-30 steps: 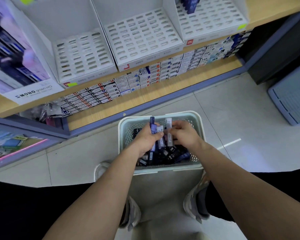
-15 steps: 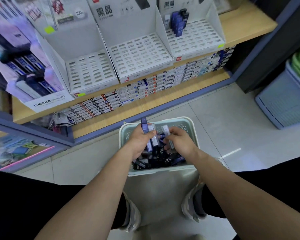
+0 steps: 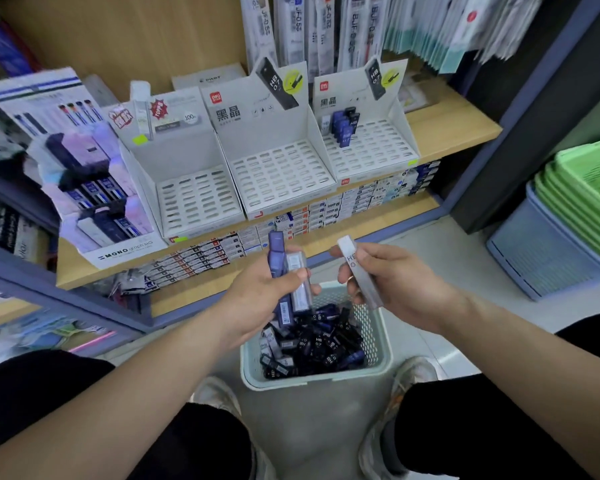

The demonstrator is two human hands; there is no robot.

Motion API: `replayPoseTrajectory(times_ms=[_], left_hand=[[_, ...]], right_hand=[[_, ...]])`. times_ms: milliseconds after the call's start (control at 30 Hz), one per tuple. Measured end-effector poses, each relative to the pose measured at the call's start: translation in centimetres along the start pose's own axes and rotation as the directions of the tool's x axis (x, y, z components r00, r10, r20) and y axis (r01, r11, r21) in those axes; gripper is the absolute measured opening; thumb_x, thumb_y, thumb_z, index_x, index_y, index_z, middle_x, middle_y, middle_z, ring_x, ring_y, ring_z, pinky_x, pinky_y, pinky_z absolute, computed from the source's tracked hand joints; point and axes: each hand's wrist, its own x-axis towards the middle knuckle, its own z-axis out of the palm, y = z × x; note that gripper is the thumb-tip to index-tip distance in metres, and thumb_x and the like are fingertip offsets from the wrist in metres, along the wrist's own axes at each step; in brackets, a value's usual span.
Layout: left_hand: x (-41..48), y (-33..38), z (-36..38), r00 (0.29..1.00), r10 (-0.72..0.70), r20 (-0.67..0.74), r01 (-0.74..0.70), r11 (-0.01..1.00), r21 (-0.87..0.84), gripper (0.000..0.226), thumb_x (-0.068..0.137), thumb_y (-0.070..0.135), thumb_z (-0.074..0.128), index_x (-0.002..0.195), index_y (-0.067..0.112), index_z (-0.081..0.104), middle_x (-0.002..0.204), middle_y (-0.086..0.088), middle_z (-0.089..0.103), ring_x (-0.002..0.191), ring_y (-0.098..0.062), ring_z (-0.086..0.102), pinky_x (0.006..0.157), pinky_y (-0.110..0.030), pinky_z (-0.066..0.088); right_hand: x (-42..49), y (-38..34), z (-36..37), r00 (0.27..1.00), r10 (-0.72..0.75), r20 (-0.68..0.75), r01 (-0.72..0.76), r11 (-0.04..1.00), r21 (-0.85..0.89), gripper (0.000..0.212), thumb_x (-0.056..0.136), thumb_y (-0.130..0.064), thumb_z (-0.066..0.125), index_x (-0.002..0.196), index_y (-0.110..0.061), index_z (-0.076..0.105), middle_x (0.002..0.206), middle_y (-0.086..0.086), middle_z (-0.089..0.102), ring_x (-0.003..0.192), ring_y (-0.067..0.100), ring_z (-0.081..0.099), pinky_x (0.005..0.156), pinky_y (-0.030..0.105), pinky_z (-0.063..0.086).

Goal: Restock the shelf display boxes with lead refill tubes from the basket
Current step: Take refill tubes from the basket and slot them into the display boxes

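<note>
A pale green basket [image 3: 381,344] on the floor between my feet holds several dark lead refill tubes [image 3: 314,344]. My left hand [image 3: 257,292] grips a small bundle of tubes [image 3: 288,275], one blue and one clear, above the basket. My right hand [image 3: 392,278] pinches a single clear tube [image 3: 359,271] marked HB. Three white slotted display boxes stand on the wooden shelf: the left box [image 3: 191,199] and middle box [image 3: 278,174] hold no tubes, the right box [image 3: 374,147] holds several blue tubes [image 3: 343,128] at its back left.
A MONO display [image 3: 94,188] of mechanical pencils stands left of the boxes. Small cartons [image 3: 326,213] line the lower shelf. Stacked green baskets [image 3: 582,199] over a blue bin [image 3: 541,258] stand at right. Hanging refill packs [image 3: 326,29] fill the wall above.
Both hands have lifted out of the basket with tubes. The view has tilted up, so the shelf boxes and the hanging packs show in full.
</note>
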Motion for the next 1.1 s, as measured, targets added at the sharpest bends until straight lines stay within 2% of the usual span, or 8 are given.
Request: replayPoseTrajectory(times_ms=[167,300,500,633,700,800,933,1100], left_hand=[[-0.2,0.3,0.5,1.000,0.003,-0.024,-0.004,0.999,-0.041,0.031,0.096,0.004,0.060,0.125,0.015,0.056,0.111,-0.021,0.069,0.100,-0.036,0.071,0.096,-0.052,0.054],[1.2,0.2,0.2,0.999,0.009,-0.042,-0.010,1.000,-0.012,0.028,0.094,0.007,0.065,0.119,0.020,0.061,0.094,-0.010,0.072,0.098,-0.034,0.071,0.098,-0.055,0.052],[3.7,1.3,-0.2,0.997,0.066,-0.033,-0.064,0.996,0.065,0.046,0.067,0.048,0.080,0.109,0.040,0.066,0.107,-0.020,0.066,0.109,-0.040,0.066,0.105,-0.061,0.044],[4.8,2.3,-0.3,0.993,0.115,-0.020,-0.113,0.990,0.087,0.028,0.095,0.015,0.067,0.120,0.024,0.058,0.096,-0.011,0.069,0.096,-0.032,0.072,0.098,-0.058,0.051],[5.1,2.9,-0.5,0.991,0.134,-0.022,-0.131,0.986,0.102,0.028,0.097,0.007,0.061,0.119,0.023,0.056,0.093,-0.007,0.071,0.090,-0.026,0.075,0.095,-0.053,0.055],[5.3,4.1,-1.3,0.982,0.185,-0.045,-0.178,0.975,0.132,0.027,0.097,0.009,0.062,0.116,0.027,0.057,0.100,-0.014,0.072,0.090,-0.022,0.074,0.095,-0.049,0.055],[5.2,5.2,-3.5,0.962,0.239,-0.134,-0.226,0.969,0.103,0.027,0.096,0.007,0.062,0.115,0.025,0.057,0.092,-0.002,0.069,0.082,-0.009,0.070,0.084,-0.033,0.059],[4.5,5.1,-6.4,0.945,0.232,-0.232,-0.216,0.972,0.093,0.028,0.095,0.013,0.066,0.114,0.033,0.060,0.103,0.000,0.071,0.098,-0.017,0.069,0.095,-0.041,0.054]], right_hand=[[0.1,0.5,-1.0,0.990,-0.066,-0.124,0.058,0.996,-0.066,0.024,0.106,-0.013,0.040,0.115,-0.006,0.061,0.100,0.010,0.073,0.074,0.018,0.054,0.066,0.034,0.041],[0.9,-0.1,-1.6,0.976,-0.119,-0.180,0.127,0.991,0.031,0.019,0.101,-0.003,0.049,0.117,-0.004,0.060,0.098,0.012,0.073,0.075,0.023,0.065,0.072,0.040,0.054],[2.5,-1.6,-1.3,0.949,-0.207,-0.236,0.215,0.977,0.008,0.034,0.093,0.005,0.060,0.122,-0.013,0.062,0.079,0.010,0.070,0.087,0.040,0.072,0.070,0.046,0.059],[3.6,-2.5,-1.0,0.918,-0.270,-0.289,0.245,0.962,-0.123,0.018,0.093,-0.002,0.065,0.108,-0.013,0.064,0.083,0.017,0.072,0.079,0.025,0.071,0.073,0.046,0.061],[4.2,-3.3,-0.9,0.892,-0.329,-0.311,0.268,0.937,-0.223,0.016,0.092,-0.005,0.067,0.106,-0.014,0.065,0.082,0.016,0.073,0.075,0.021,0.069,0.075,0.043,0.062],[5.6,-5.0,-0.5,0.847,-0.416,-0.331,0.308,0.891,-0.332,0.015,0.090,-0.005,0.071,0.098,-0.017,0.067,0.078,0.001,0.069,0.071,0.018,0.069,0.070,0.037,0.060],[9.6,-8.2,0.9,0.793,-0.535,-0.291,0.351,0.792,-0.499,0.014,0.088,-0.012,0.075,0.092,-0.023,0.067,0.087,0.000,0.071,0.075,0.025,0.073,0.076,0.046,0.061],[16.9,-11.4,5.3,0.738,-0.664,-0.121,0.438,0.608,-0.662,0.018,0.087,-0.015,0.075,0.087,-0.029,0.064,0.086,-0.010,0.069,0.079,0.007,0.067,0.080,0.035,0.059]])
